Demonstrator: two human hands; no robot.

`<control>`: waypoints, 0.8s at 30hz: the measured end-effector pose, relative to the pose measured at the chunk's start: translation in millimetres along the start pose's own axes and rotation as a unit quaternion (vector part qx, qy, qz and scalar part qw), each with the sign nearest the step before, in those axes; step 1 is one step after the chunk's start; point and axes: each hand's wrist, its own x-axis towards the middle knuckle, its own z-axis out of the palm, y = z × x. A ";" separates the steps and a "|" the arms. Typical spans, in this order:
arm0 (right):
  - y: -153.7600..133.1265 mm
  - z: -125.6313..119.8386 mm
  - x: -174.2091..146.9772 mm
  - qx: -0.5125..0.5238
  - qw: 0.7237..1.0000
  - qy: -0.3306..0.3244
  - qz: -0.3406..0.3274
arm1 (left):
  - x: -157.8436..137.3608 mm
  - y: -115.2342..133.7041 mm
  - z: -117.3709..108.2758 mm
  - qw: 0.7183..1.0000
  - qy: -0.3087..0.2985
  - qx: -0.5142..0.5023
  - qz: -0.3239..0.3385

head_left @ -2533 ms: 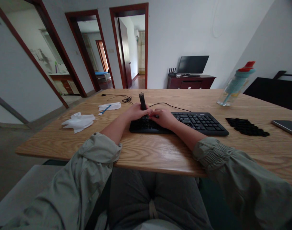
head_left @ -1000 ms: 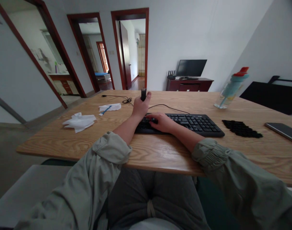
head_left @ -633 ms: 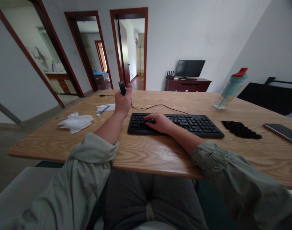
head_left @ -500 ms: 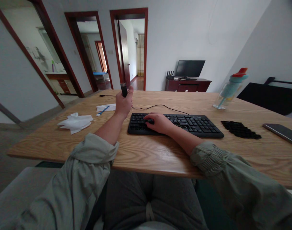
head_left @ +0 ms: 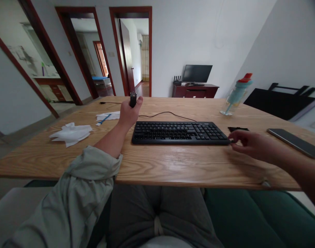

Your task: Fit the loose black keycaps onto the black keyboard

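- A crumpled white tissue [head_left: 71, 133] lies well to the left of the left hand [head_left: 128, 113], with a second tissue carrying a blue-handled swab [head_left: 103, 119] just beside that hand, both apparently parked within reach.
- The left hand is raised off the wooden table [head_left: 157, 165], fingers wrapped around a small dark upright tool [head_left: 133, 99], its top poking above the fist; what kind of tool cannot be told.
- The black keyboard [head_left: 179, 132] sits between the two hands, untouched, its cable trailing behind the left hand.
- The right hand [head_left: 250, 146], fingers loosely curled and holding nothing, hovers just off the keyboard's right end, close to a black pile [head_left: 238, 129] partly hidden behind it.
- A water bottle [head_left: 236, 94] stands beyond the right hand; a smartphone [head_left: 294, 142] lies to its right.
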 end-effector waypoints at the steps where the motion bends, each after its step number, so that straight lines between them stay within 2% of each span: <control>1: 19.2 -2.8 -12.0 -0.003 0.999 0.006 0.039 | -1.1 0.1 0.8 1.000 -0.007 0.013 0.007; 4: 53.4 -7.4 -38.4 -0.005 0.994 -0.031 0.107 | -4.8 2.0 2.8 0.997 -0.043 0.062 0.034; 8: 59.2 -10.8 -45.1 0.005 0.989 -0.038 0.143 | -8.6 5.3 3.9 0.991 -0.061 0.109 0.055; 10: 56.2 -11.9 -39.5 -0.003 0.990 -0.030 0.138 | -9.1 5.9 3.7 0.990 -0.061 0.114 0.060; 16: 56.6 -10.4 -13.7 -0.041 0.997 -0.028 0.052 | -7.7 5.7 1.3 0.989 -0.068 0.119 0.055; 24: 60.5 -8.6 10.5 -0.090 0.991 -0.036 0.090 | -7.8 8.7 0.0 0.988 -0.072 0.124 0.056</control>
